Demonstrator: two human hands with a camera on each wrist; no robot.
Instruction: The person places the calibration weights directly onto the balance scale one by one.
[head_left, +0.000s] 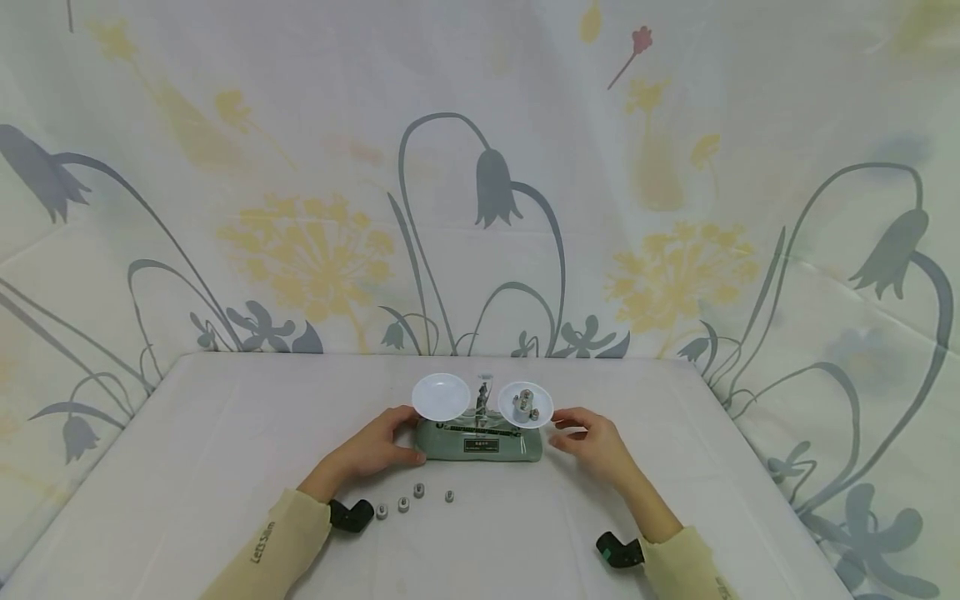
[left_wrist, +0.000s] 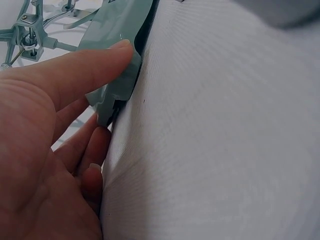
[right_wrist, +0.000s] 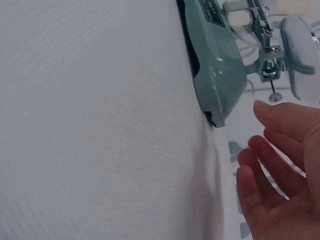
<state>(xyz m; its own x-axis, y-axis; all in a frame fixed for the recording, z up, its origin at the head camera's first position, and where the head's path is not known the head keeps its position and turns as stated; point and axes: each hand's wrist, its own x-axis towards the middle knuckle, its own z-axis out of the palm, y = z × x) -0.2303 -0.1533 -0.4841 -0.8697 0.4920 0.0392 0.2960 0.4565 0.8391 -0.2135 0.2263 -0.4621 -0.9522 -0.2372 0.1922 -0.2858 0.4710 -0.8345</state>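
Observation:
A green balance scale [head_left: 442, 450] with two white pans stands on the table. The left pan [head_left: 441, 397] is bare and sits slightly higher than the right pan [head_left: 545, 408], which bears several metal weights [head_left: 524, 402]. My left hand [head_left: 371, 446] grips the left end of the base; in the left wrist view the thumb [left_wrist: 100, 67] lies over the green housing, other fingers behind its end. Just off the right end is my right hand [head_left: 596, 442], its fingers loosely bent with nothing between them. The right wrist view shows its thumb near a small adjusting nut [right_wrist: 275, 96].
Several small metal weights [head_left: 403, 504] stand on the white-covered table [head_left: 517, 542] in front of the scale, near my left wrist. A floral curtain [head_left: 315, 100] hangs along the table's back edge. Each wrist wears a black camera [head_left: 619, 551].

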